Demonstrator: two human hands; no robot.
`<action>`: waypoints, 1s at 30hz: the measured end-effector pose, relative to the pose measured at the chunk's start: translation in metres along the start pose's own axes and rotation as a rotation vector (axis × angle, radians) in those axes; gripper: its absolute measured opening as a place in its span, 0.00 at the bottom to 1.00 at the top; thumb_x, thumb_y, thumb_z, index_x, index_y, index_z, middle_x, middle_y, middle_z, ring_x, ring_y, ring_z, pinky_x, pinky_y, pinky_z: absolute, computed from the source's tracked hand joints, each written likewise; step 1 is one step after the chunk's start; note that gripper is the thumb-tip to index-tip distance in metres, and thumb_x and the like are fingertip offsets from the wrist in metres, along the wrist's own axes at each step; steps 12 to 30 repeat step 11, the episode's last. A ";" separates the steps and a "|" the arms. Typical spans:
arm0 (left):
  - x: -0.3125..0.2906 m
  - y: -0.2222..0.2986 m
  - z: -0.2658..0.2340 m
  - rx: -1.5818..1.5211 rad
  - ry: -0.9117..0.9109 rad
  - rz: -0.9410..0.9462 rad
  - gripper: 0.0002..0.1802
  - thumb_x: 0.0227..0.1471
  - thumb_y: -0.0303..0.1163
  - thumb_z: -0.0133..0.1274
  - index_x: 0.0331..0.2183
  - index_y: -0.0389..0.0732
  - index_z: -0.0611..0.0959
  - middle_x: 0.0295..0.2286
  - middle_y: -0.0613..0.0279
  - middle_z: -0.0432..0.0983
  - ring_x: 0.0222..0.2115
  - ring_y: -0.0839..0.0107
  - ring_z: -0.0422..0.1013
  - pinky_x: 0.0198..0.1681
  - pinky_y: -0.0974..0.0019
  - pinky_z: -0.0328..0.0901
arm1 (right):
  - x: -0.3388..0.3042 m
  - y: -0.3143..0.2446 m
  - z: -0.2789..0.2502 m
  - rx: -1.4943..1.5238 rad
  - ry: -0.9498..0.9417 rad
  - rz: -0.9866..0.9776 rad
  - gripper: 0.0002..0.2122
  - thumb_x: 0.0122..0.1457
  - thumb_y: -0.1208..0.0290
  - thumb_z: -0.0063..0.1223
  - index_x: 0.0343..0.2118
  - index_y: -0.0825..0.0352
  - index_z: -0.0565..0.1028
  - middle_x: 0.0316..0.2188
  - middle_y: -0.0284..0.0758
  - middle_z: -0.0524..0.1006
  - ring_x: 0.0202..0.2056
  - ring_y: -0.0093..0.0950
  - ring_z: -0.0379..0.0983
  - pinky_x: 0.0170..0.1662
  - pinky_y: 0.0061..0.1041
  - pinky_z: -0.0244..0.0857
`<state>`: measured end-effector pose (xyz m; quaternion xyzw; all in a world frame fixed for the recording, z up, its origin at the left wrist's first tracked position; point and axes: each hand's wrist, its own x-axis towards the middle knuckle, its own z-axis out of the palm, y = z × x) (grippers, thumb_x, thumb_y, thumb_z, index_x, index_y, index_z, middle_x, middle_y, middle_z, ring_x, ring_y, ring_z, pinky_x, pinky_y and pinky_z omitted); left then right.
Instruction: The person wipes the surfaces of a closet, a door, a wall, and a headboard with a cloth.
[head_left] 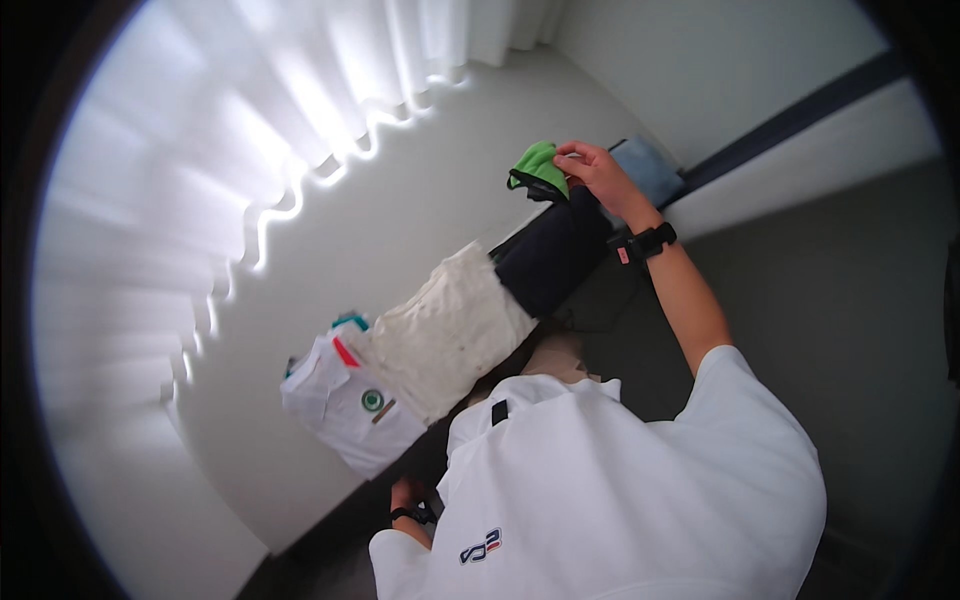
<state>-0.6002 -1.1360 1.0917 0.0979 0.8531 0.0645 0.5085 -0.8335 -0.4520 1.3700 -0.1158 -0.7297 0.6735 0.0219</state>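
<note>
My right hand [600, 172], with a dark band on the wrist, is raised at the upper right. Its thumb and fingers pinch a bright green cloth piece [535, 163] with black edging, whose exact kind I cannot make out. Just below it lies a dark navy garment [555, 250], and beyond the hand a light blue folded cloth [645, 172]. My left hand [406, 494] hangs low beside my body, near a white shirt [335, 400] with a round green badge and a red patch. The left fingers are in shadow and mostly hidden.
A cream garment [455, 325] lies between the white shirt and the navy one, forming a row along a pale surface [300, 260]. Something teal [352, 321] shows behind the white shirt. White curtains [210, 190] hang on the left; a dark stripe [790, 115] runs at the right.
</note>
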 end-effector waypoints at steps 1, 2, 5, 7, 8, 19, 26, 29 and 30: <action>0.013 0.003 -0.015 0.205 -0.109 0.057 0.14 0.47 0.35 0.48 0.34 0.37 0.80 0.32 0.43 0.76 0.35 0.49 0.74 0.34 0.54 0.69 | -0.007 -0.001 -0.019 0.035 0.096 -0.009 0.09 0.60 0.67 0.50 0.38 0.68 0.74 0.31 0.28 0.75 0.33 0.16 0.70 0.34 0.18 0.64; 0.026 0.007 -0.023 0.236 -0.105 0.074 0.14 0.47 0.35 0.48 0.34 0.37 0.80 0.32 0.43 0.76 0.35 0.49 0.74 0.34 0.54 0.69 | -0.014 0.001 -0.043 0.038 0.130 -0.016 0.09 0.60 0.67 0.50 0.38 0.68 0.74 0.31 0.28 0.75 0.33 0.16 0.70 0.34 0.18 0.64; 0.043 0.006 -0.018 0.165 0.074 0.058 0.16 0.50 0.37 0.46 0.37 0.37 0.80 0.34 0.44 0.76 0.35 0.51 0.74 0.37 0.55 0.68 | -0.034 0.021 -0.134 0.478 0.320 -0.100 0.08 0.60 0.66 0.45 0.35 0.65 0.72 0.31 0.29 0.74 0.35 0.19 0.70 0.38 0.19 0.63; 0.052 0.016 -0.010 0.251 0.095 0.129 0.14 0.47 0.36 0.48 0.32 0.38 0.80 0.31 0.46 0.77 0.32 0.51 0.74 0.34 0.55 0.68 | -0.037 0.036 -0.186 0.623 0.500 -0.157 0.08 0.60 0.66 0.43 0.34 0.63 0.72 0.31 0.30 0.74 0.33 0.21 0.70 0.38 0.19 0.62; 0.054 0.023 -0.001 0.290 0.100 0.164 0.12 0.45 0.36 0.49 0.30 0.38 0.81 0.30 0.47 0.77 0.31 0.52 0.74 0.33 0.55 0.68 | -0.039 0.047 -0.217 0.679 0.598 -0.125 0.08 0.60 0.66 0.43 0.34 0.63 0.72 0.30 0.29 0.75 0.33 0.21 0.70 0.37 0.19 0.62; 0.034 0.074 0.015 0.357 0.077 0.224 0.10 0.42 0.35 0.51 0.25 0.39 0.81 0.27 0.49 0.77 0.29 0.52 0.74 0.29 0.55 0.68 | -0.040 0.074 -0.272 0.556 0.963 -0.046 0.11 0.57 0.64 0.41 0.31 0.64 0.73 0.26 0.31 0.74 0.29 0.21 0.69 0.31 0.23 0.58; 0.034 0.074 0.015 0.357 0.077 0.224 0.10 0.42 0.35 0.51 0.25 0.39 0.81 0.27 0.49 0.77 0.29 0.52 0.74 0.29 0.55 0.68 | -0.040 0.074 -0.272 0.556 0.963 -0.046 0.11 0.57 0.64 0.41 0.31 0.64 0.73 0.26 0.31 0.74 0.29 0.21 0.69 0.31 0.23 0.58; 0.034 0.074 0.015 0.357 0.077 0.224 0.10 0.42 0.35 0.51 0.25 0.39 0.81 0.27 0.49 0.77 0.29 0.52 0.74 0.29 0.55 0.68 | -0.040 0.074 -0.272 0.556 0.963 -0.046 0.11 0.57 0.64 0.41 0.31 0.64 0.73 0.26 0.31 0.74 0.29 0.21 0.69 0.31 0.23 0.58; 0.034 0.074 0.015 0.357 0.077 0.224 0.10 0.42 0.35 0.51 0.25 0.39 0.81 0.27 0.49 0.77 0.29 0.52 0.74 0.29 0.55 0.68 | -0.040 0.074 -0.272 0.556 0.963 -0.046 0.11 0.57 0.64 0.41 0.31 0.64 0.73 0.26 0.31 0.74 0.29 0.21 0.69 0.31 0.23 0.58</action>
